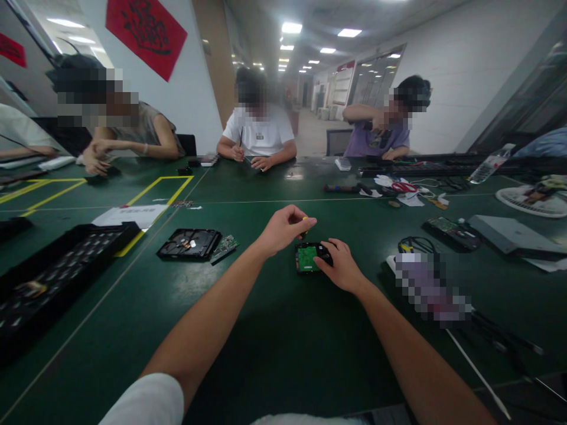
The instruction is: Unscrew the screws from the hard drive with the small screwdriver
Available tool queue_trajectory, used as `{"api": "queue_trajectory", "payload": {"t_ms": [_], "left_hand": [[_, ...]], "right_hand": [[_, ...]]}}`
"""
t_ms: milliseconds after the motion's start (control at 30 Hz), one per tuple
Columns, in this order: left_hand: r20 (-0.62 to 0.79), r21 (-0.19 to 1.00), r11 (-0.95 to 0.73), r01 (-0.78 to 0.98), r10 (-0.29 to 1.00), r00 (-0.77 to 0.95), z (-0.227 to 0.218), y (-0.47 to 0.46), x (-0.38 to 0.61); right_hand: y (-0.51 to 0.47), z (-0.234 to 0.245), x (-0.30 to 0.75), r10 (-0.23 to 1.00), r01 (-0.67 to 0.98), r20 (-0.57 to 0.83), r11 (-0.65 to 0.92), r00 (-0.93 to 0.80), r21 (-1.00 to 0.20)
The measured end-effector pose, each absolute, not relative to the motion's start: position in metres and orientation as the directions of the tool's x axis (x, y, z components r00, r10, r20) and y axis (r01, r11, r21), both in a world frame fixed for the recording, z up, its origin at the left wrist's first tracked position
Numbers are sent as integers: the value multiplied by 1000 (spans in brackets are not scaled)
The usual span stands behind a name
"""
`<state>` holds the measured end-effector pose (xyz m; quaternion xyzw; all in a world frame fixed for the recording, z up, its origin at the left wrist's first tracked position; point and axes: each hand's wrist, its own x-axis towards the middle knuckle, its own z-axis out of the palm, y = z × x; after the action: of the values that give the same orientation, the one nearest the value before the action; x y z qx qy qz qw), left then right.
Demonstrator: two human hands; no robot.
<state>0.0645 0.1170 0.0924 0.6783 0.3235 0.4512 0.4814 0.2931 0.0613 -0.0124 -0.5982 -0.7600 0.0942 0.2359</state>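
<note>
A small hard drive [307, 258] with a green circuit board facing up lies on the green table [274, 342] in front of me. My right hand [340, 265] rests on its right edge and holds it down, fingers curled over it. Above the drive's top edge, my left hand [283, 227] is closed around a small tool with a yellow handle [305, 219], its tip pointing down at the drive.
An opened black drive [189, 243] and a loose green board [225, 246] lie to the left. A long black tray [53, 268] sits at far left. Cables, scissors [404, 187], boards and a grey box [509, 233] lie to the right. Three people sit at the far side.
</note>
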Motion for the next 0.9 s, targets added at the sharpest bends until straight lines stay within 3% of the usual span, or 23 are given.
{"api": "queue_trajectory", "payload": {"t_ms": [233,600,900], "left_hand": [[313,944,-326,-54,829,464,97,117,63],[307,946,-323,-29,866,394,90,118,66],[298,954,-279,-108,849,436,91,119,67]], "right_hand": [[62,-13,294,951,868,253,272,-177,-416],[61,-12,292,947,866,265,281,-181,-413],[62,-13,294,950,863,254,280,-184,-421]]}}
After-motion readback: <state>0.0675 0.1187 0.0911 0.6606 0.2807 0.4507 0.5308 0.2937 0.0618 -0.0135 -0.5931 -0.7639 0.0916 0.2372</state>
